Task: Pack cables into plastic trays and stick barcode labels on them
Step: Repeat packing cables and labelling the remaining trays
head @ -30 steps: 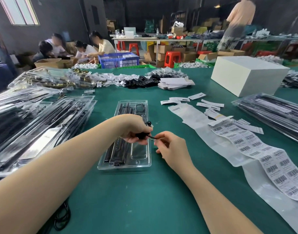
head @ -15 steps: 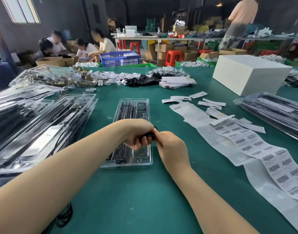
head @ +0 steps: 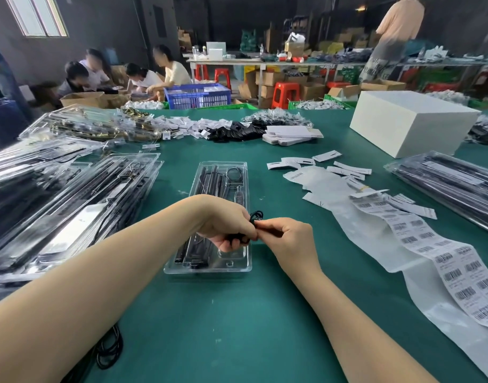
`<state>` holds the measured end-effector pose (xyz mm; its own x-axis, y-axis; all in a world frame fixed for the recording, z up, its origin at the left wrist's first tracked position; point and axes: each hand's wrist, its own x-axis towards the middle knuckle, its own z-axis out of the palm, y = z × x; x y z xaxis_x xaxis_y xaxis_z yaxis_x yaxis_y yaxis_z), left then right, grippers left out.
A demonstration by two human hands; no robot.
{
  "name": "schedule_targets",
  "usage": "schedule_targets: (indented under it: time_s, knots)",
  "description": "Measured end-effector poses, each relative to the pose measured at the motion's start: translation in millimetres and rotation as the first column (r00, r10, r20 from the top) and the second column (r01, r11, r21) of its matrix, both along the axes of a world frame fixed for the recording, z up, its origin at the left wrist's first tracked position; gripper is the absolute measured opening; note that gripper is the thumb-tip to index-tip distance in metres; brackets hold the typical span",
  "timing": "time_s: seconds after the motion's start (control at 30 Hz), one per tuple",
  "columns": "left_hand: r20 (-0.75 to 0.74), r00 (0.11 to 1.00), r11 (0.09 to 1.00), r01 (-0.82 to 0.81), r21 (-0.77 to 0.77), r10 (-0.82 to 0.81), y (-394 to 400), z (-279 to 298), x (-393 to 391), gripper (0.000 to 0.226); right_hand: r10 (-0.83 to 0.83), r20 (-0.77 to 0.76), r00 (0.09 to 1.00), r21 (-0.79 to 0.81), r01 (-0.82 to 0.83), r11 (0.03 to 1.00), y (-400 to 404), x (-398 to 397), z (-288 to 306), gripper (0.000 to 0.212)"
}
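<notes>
1. Head view, hands: a small black cable [head: 255, 221] is pinched between the left hand [head: 228, 226] and the right hand [head: 288, 240], both closed on it just above the near end of an open clear tray [head: 209, 268].
2. Head view, tray: long black parts are already seated in its left channels; the near right pocket appears unfilled, so the cable is judged not yet packed.
3. Head view, surroundings: filled trays [head: 65, 200] are stacked at the left. A barcode label strip [head: 442, 252] lies untouched at the right, so labelling of this tray remains.
</notes>
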<state>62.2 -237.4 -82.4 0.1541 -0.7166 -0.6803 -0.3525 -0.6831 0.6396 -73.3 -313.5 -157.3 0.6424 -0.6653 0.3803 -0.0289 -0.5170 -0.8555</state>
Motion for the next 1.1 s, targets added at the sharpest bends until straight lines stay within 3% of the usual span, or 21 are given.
schedule_targets:
  time_s: [0.13,0.2,0.27,0.3,0.43,0.5,0.6,0.73,0.9,1.0,1.07,1.1]
  knots:
    - [0.254,0.966,0.999,0.042,0.017,-0.044,-10.6,1.3,-9.9,0.008,-0.016,0.03,0.999,0.061,0.015,0.998,0.2,-0.3,2.4,0.024]
    - [0.296,0.954,0.999,0.043,0.021,-0.047,-11.8,1.9,-10.8,0.012,-0.049,0.031,0.998,-0.153,0.053,0.987,-0.7,-1.5,3.7,0.027]
    - [0.341,0.936,0.996,0.075,0.04,-0.085,-9.6,3.7,-11.6,0.016,-0.078,-0.012,0.997,-0.494,0.062,0.867,-0.3,-2.4,4.0,0.032]
    - [0.346,0.933,0.995,0.092,0.046,-0.102,-8.6,4.8,-11.2,0.018,-0.076,-0.044,0.996,-0.579,0.037,0.815,0.1,-2.2,2.7,0.038]
    - [0.354,0.931,0.996,0.072,0.05,-0.085,-6.6,6.0,-10.6,0.004,-0.005,-0.223,0.975,-0.554,-0.122,0.823,2.4,-2.1,3.2,0.042]
    - [0.388,0.92,0.998,0.052,0.036,-0.062,-5.8,3.5,-11.3,0.027,-0.03,-0.27,0.962,-0.622,-0.15,0.768,1.9,-1.3,4.4,0.038]
    - [0.37,0.925,0.997,0.08,0.021,-0.082,-4.2,3.8,-8.9,0.05,-0.088,-0.28,0.956,-0.703,-0.141,0.697,4.0,-0.1,10.6,0.034]
    - [0.145,0.989,0.999,0.028,0.025,-0.032,0.1,8.4,1.2,0.036,-0.096,-0.258,0.961,-0.783,-0.15,0.603,4.9,3.6,8.2,0.025]
    - [-0.137,0.985,0.992,-0.116,-0.055,0.107,9.5,-0.7,9.9,0.066,-0.089,-0.322,0.943,-0.744,-0.193,0.64,2.1,3.5,4.5,0.014]
    - [-0.215,0.962,0.972,-0.2,-0.128,0.169,20.7,1.4,4.9,0.018,-0.073,-0.37,0.926,-0.658,-0.206,0.724,-2.2,6.3,1.4,0.022]
    - [-0.104,0.955,0.936,-0.293,-0.195,0.278,29.2,2.4,1.9,0.041,-0.045,-0.376,0.925,-0.576,-0.196,0.794,-5.2,6.8,-0.6,0.023]
    - [0.059,0.953,0.93,-0.275,-0.243,0.298,35.8,1.3,-1.1,0.051,-0.028,-0.371,0.928,-0.54,-0.191,0.819,-6.1,6.5,-1.9,0.023]
